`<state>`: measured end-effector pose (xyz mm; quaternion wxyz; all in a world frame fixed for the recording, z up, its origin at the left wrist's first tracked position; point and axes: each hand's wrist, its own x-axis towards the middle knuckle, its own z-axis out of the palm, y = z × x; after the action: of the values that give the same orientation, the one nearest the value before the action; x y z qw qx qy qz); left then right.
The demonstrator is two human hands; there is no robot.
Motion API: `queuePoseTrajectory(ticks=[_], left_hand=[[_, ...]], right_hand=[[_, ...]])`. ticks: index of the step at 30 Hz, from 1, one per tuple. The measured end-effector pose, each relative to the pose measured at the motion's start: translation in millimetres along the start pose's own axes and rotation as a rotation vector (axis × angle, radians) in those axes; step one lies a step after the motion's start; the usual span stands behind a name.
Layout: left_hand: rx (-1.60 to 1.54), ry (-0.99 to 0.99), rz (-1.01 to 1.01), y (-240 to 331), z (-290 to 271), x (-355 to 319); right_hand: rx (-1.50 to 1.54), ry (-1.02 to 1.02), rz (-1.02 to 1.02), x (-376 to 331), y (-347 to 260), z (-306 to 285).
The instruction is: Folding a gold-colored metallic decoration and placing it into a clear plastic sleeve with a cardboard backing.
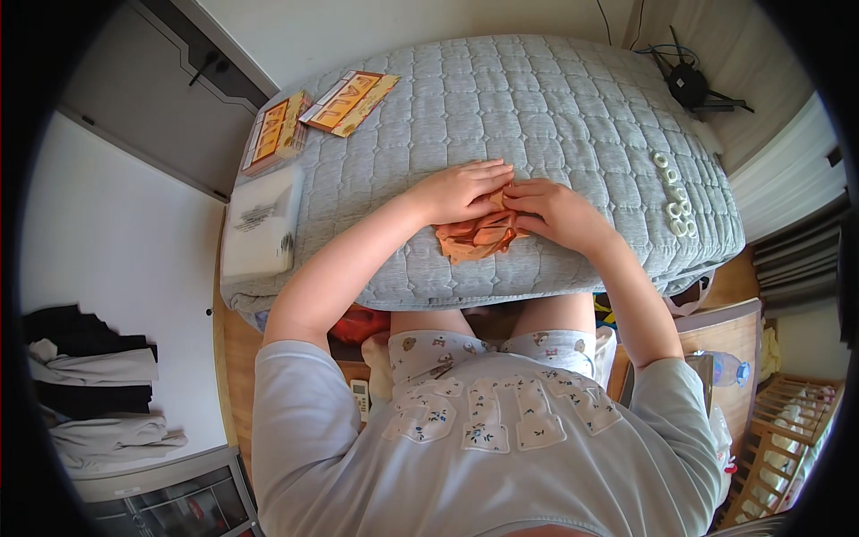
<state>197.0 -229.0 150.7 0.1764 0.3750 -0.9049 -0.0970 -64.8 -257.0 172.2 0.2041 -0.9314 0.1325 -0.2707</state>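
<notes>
A crumpled bundle of thin, shiny orange-brown material (479,240) lies on the grey quilted mattress (376,237) near its front edge. My left hand (461,191) reaches over its upper left side, fingers long and close together, the thumb side against the material. From the right, my right hand (555,210) closes on the bundle's upper right with bent fingers and thumb. My fingertips nearly meet at the top, where a lighter orange part (497,201) shows between them. The undersides of both hands are hidden, and the exact kind of material cannot be made out.
Orange-yellow printed packs (277,132) and a flat printed card (349,103) sit at the far left. Nearer is a white plastic-wrapped stack (261,222). Several white rings (676,210) lie at the right. A black router (687,85) stands at the far right corner.
</notes>
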Motion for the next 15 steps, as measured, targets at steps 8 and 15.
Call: queuePoseTrajectory(ticks=[8,15], left_hand=[[-0.011,-0.044,-0.012,4.8,-5.7,-1.0],[0.003,-0.053,0.033,5.0,-9.2,-2.5]], right_hand=[[0.063,0.039,0.012,-9.2,-8.9,1.1],[0.101,-0.032,0.057,-7.8,-10.3,0.2]])
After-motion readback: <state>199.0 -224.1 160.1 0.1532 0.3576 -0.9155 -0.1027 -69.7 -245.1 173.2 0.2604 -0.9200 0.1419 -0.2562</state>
